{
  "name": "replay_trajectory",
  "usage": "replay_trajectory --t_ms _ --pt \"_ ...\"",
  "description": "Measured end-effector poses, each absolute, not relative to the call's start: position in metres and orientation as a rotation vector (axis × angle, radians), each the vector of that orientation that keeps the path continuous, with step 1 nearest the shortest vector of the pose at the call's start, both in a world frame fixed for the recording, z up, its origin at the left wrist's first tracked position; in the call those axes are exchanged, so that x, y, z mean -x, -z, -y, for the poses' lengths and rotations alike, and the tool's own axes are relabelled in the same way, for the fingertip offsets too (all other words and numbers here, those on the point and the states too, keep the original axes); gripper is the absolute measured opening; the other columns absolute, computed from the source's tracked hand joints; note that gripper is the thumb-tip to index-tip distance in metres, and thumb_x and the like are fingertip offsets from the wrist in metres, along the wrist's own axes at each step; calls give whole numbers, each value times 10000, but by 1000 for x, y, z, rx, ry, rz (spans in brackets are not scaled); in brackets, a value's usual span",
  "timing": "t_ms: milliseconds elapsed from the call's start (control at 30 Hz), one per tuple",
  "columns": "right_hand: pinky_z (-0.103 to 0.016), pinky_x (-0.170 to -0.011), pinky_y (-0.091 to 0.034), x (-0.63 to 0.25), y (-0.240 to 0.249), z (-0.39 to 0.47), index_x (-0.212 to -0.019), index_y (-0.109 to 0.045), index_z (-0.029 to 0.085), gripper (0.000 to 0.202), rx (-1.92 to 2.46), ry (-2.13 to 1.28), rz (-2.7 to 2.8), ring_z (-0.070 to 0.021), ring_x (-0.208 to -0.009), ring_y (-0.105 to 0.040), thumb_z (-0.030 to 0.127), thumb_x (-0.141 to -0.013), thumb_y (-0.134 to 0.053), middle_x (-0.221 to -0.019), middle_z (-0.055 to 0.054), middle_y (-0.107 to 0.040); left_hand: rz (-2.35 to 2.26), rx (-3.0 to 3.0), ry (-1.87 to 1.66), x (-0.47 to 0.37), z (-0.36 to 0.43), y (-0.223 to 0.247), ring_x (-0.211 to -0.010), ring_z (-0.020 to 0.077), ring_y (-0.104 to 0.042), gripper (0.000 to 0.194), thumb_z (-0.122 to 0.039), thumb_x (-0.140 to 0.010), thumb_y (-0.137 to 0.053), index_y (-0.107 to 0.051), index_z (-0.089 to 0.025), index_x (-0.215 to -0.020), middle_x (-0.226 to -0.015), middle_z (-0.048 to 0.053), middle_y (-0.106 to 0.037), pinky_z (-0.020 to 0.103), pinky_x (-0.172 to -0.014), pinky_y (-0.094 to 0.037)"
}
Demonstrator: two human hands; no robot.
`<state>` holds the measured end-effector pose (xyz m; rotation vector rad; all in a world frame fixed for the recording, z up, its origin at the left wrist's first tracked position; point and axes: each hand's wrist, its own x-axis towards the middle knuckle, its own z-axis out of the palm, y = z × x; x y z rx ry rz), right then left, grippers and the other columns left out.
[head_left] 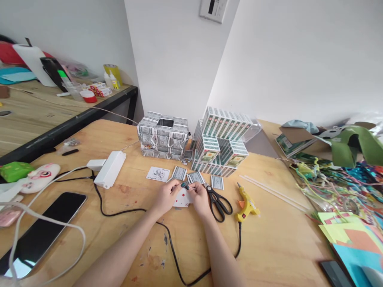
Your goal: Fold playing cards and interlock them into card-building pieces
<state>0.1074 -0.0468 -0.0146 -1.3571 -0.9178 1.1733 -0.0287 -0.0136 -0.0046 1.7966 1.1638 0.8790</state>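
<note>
A playing card with red diamonds is pinched at its top edge between my left hand and my right hand. The fingertips of both hands meet over it, low above the table. Just beyond lie several patterned cards, among them a face-down card and another one. A joker card rests to their left. Black-handled scissors lie beside my right hand, with a yellow glue gun farther right. Behind the loose cards stands a structure built of cards.
Stacked card boxes stand at the back, right of centre. Glue sticks lie to the right, near craft yarn and coloured paper. On the left are a white power strip, a tablet-like black phone and cables; a black cord crosses the front.
</note>
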Motion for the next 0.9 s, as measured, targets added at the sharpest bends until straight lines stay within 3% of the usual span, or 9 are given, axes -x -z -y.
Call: replay_trajectory --t_ms 400,900 --pt "-227 -499 -396 -111 1 48 -714 -631 142 267 1224 -1377 968 -120 -502 -530 397 -641 -667 -589 -8 -619 -1311 -1953 -911 31 11 12 -580 130 -485 252 -309 -850 -353 -462 -189 -656 -612 -7 -529 233 -540 -335" --pt "-201 -422 -343 -107 1 47 -642 -598 155 146 1311 -1358 1020 -97 -436 -458 300 -635 -618 -525 19 -567 -1244 -2071 -868 28 15 10 -497 114 -385 271 -286 -839 -378 -428 -191 -591 -529 -31 -430 240 -503 -267"
